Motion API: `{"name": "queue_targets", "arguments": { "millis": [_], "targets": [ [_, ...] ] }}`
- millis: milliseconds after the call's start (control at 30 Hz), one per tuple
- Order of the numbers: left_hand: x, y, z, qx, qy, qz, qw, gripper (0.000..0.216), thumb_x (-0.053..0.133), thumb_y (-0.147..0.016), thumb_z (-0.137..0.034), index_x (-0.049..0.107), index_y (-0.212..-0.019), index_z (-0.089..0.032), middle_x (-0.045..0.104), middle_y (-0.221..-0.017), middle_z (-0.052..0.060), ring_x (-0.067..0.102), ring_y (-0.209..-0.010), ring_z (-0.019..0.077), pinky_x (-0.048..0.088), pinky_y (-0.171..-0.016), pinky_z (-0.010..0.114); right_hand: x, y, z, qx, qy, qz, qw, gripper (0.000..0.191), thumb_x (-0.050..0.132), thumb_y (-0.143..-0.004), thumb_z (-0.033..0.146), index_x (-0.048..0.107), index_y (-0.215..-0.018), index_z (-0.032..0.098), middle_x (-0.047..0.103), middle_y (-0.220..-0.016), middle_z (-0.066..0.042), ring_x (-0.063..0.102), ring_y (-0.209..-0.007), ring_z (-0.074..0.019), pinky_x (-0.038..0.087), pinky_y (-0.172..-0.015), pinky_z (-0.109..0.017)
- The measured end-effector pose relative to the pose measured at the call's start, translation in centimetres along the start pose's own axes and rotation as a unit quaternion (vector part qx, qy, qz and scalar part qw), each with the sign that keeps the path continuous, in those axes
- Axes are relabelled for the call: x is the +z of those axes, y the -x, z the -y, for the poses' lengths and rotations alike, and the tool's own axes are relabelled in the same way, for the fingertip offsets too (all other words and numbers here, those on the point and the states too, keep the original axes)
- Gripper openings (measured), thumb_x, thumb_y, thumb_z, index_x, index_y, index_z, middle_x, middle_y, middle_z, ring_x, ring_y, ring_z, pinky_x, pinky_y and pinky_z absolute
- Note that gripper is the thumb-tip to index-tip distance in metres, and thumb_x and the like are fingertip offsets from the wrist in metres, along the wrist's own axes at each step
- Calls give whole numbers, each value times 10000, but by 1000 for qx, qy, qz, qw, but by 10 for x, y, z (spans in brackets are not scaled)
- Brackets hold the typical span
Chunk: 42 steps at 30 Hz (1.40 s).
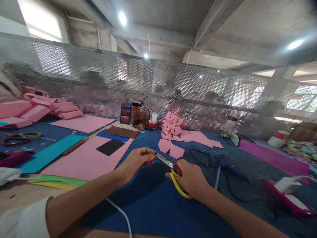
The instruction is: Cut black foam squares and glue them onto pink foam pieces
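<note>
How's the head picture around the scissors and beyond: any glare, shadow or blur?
Head view, centre: scissors fairly sharp, a dark shadow on the blue surface below; head view, top: window and ceiling lights blown white; head view, sides: mesh screen smeared, with pixelated patches over it.

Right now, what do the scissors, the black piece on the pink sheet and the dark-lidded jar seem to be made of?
Scissors: the blades look like steel, given their silvery sheen; the yellow-and-red handles look like smooth plastic.
Black piece: matte, flat and straight-edged, so card or perhaps thin foam.
Jar: see-through, so glass or clear plastic; I can't tell which.
</note>
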State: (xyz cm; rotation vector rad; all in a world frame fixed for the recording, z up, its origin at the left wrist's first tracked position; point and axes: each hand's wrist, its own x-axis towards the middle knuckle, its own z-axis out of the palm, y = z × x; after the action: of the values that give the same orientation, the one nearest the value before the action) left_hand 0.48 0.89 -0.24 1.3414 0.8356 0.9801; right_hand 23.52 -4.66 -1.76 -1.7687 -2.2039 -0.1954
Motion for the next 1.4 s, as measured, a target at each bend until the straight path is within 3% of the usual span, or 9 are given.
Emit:
{"name": "queue_targets", "arguments": {
  "millis": [533,767,1200,1400],
  "targets": [
    [-1,-1,1,-2,-10,-1,1000,154,697,-763,-294,666,-830,-159,635,-801,18,553,-728,135,422,-692,243,0,0,-1,-5,3,-5,1000,474,525,-842,684,547,-785,213,614,-743,1,587,-606,-180,152,-540,-292],
    [1,0,-2,-14,-35,1,999,202,674,-783,-347,606,-729,-164,606,-733,1,555,-697,137,405,-653,245,1,-1,-1,2,2,8,1000,491,512,-840,697,551,-770,212,622,-724,-3,588,-603,-181,156,-534,-290],
    [-1,0,-1,-13,-25,14,1000,148,658,-791,-305,613,-781,-165,617,-787,19,570,-740,142,412,-691,251,1,-2,-4,-6,-22,17,1000,478,505,-861,674,546,-752,210,632,-720,-6,613,-639,-191,190,-543,-287],
    [0,1,-3,-5,-27,10,1000,130,648,-774,-292,622,-764,-165,609,-773,21,557,-728,144,414,-684,252,2,-2,-3,-6,-24,2,1000,476,485,-867,682,555,-876,211,645,-852,-18,631,-677,-195,218,-550,-290]
  ]
}}
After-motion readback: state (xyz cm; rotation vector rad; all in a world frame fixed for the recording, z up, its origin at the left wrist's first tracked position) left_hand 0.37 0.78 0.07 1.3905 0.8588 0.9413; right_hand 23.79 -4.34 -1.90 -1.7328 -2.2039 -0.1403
